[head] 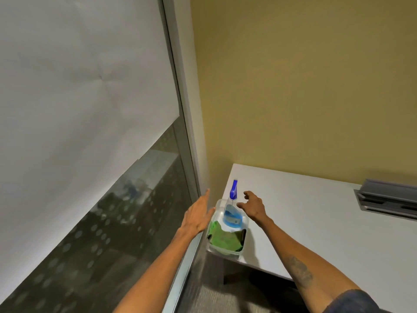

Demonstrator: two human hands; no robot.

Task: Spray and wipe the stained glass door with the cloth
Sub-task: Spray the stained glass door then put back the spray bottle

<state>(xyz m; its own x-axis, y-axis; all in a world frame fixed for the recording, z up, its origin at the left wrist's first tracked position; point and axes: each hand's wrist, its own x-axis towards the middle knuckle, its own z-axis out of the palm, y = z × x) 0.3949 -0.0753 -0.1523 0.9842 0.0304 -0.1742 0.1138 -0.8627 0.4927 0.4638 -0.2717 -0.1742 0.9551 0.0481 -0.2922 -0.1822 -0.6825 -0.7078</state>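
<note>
A spray bottle with a blue trigger head and blue liquid stands in a clear plastic tub at the near left corner of a white table. A green cloth lies folded in the same tub, in front of the bottle. My right hand hovers just right of the bottle, fingers curled and apart, holding nothing. My left hand is flat and open left of the tub, near the metal frame of the glass door. The glass has a dotted pattern and a white sheet over its upper part.
A yellow wall stands behind the table. A grey metal cable tray is set into the table at the far right. Grey carpet and a dark table leg show below the table's edge.
</note>
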